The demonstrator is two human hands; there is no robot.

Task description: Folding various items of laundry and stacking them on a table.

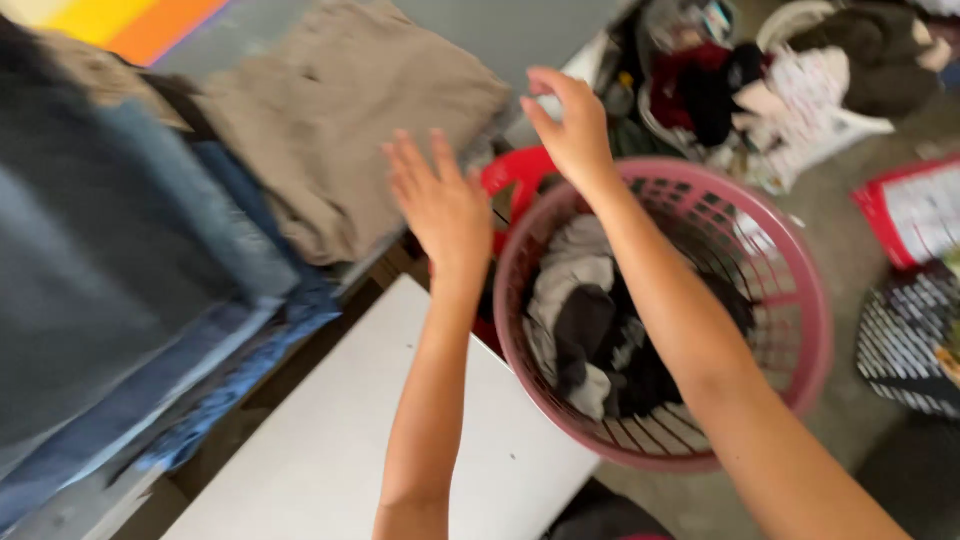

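Observation:
My left hand [440, 200] is open, fingers spread, palm down just off the edge of a folded tan garment [340, 120] that lies on the grey surface. My right hand [570, 125] is raised beside the garment's right corner, fingers loosely apart and holding nothing. Below both arms stands a round pink laundry basket [800, 300] with dark, grey and white clothes [600, 340] inside. Folded blue denim [150, 280] lies left of the tan garment and hangs over the edge.
A white board or tabletop [370, 450] sits below my left arm. A red plastic item [515, 175] shows behind the basket. A heap of mixed clothes [780, 80] lies on the floor at the back right, with a red-edged tray [915, 210] and a dark basket [915, 340] to the right.

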